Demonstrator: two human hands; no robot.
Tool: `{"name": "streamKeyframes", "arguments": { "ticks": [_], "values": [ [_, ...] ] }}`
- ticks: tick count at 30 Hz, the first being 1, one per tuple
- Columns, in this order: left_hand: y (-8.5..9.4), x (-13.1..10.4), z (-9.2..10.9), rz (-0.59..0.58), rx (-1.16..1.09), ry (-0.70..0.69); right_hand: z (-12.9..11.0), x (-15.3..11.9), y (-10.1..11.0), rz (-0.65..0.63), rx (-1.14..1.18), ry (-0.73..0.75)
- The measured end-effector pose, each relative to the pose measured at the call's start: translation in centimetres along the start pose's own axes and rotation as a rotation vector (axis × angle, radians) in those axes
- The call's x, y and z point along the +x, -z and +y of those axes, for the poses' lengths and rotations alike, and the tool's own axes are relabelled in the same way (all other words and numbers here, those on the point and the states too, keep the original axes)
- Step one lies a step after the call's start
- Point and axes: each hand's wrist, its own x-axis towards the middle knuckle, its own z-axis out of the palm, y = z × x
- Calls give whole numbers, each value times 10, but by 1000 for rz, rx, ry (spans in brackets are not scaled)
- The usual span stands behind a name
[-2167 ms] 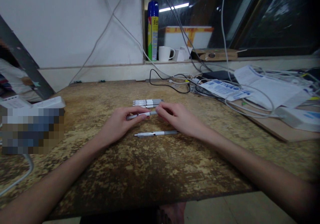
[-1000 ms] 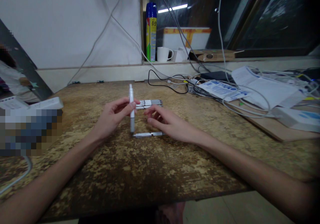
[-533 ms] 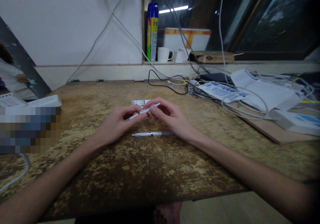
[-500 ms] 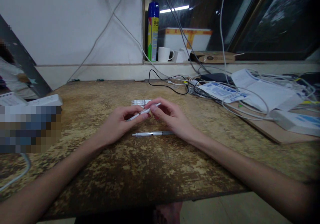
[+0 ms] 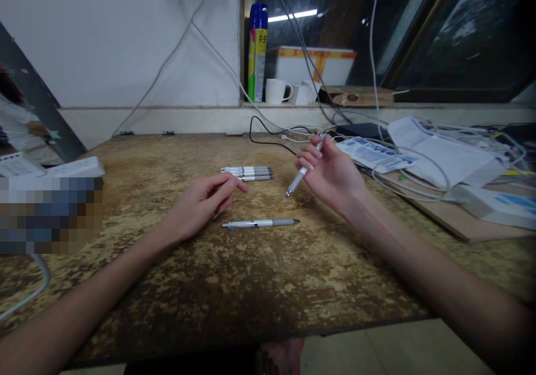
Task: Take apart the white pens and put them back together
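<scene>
My right hand [image 5: 330,174] is raised to the right, palm partly turned up, with its fingers closed on a white and grey pen [image 5: 297,181]. That pen slants, its grey end pointing down to the left above the table. My left hand [image 5: 211,196] rests lower left with curled fingers; a small pale sliver shows beneath it, too little to name. A single white and grey pen [image 5: 262,223] lies crosswise in front of both hands. Just beyond my left hand, several similar pens [image 5: 255,172] lie side by side, partly hidden by its fingers.
The worn wooden table [image 5: 201,285] ends at a near edge. Papers [image 5: 452,152], tangled cables and a white box [image 5: 496,205] crowd the right side. A power strip [image 5: 75,168] stands at left. A spray can [image 5: 257,57] and white mug [image 5: 276,91] stand on the sill.
My hands have parted. The right has moved right and up with the pen, turning its palm upward. My left hand has stayed near its place, and the row of pens shows more fully.
</scene>
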Motion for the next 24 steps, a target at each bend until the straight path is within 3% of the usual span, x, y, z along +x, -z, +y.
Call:
{"name": "streamKeyframes", "arguments": {
  "ticks": [5,24],
  "values": [
    [-1,0,0,0,3,-1,-8,-9,-9,-53,-128,4],
    [-2,-1,1,-49,3,8,-9,-13,-13,-68,-135,18]
  ]
}}
